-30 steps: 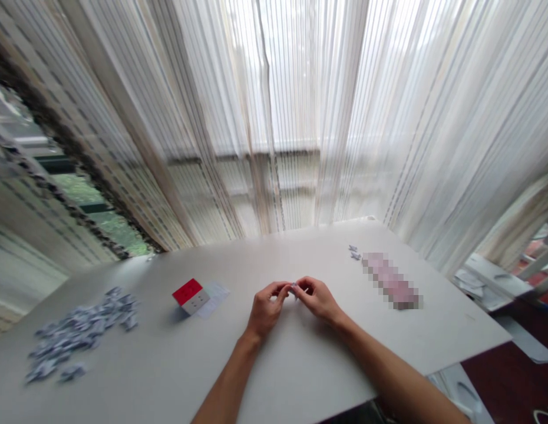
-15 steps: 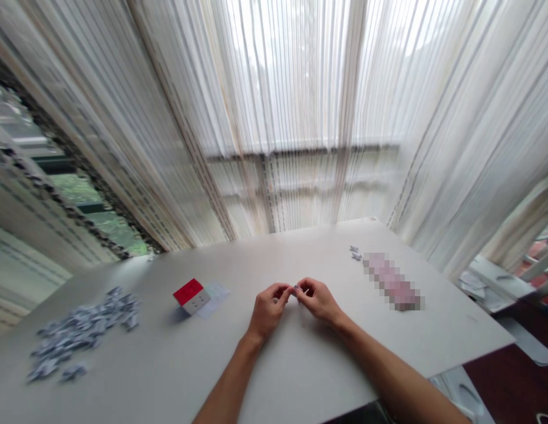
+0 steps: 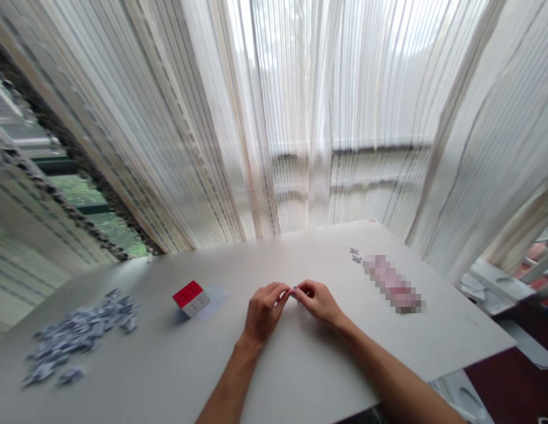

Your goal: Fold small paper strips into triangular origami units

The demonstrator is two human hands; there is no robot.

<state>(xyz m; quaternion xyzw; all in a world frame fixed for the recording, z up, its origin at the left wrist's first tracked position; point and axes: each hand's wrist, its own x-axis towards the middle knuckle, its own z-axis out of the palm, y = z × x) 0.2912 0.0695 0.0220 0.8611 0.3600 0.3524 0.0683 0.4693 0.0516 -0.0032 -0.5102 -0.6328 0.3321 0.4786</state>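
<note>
My left hand (image 3: 266, 311) and my right hand (image 3: 317, 300) meet above the middle of the white table (image 3: 283, 377), fingertips pinched together. Between them a bit of a small grey-blue piece (image 3: 295, 288) shows; the fingers cover most of it, so its shape cannot be made out. To the left lies a loose heap of similar small grey-blue pieces (image 3: 79, 333), which look folded. Two small grey pieces (image 3: 355, 255) rest apart from the heap, beyond my right hand.
A red and white folded card or box (image 3: 192, 299) stands left of my hands, with a pale sheet (image 3: 217, 299) beside it. A pixelated pink object (image 3: 391, 282) lies on the right. Striped sheer curtains (image 3: 212, 118) hang behind the table. A dark edge (image 3: 362, 415) shows at the bottom.
My left hand has turned slightly, its back now more toward me, and its wrist has shifted a little left. The fingertips still meet, and the curtain has swayed.
</note>
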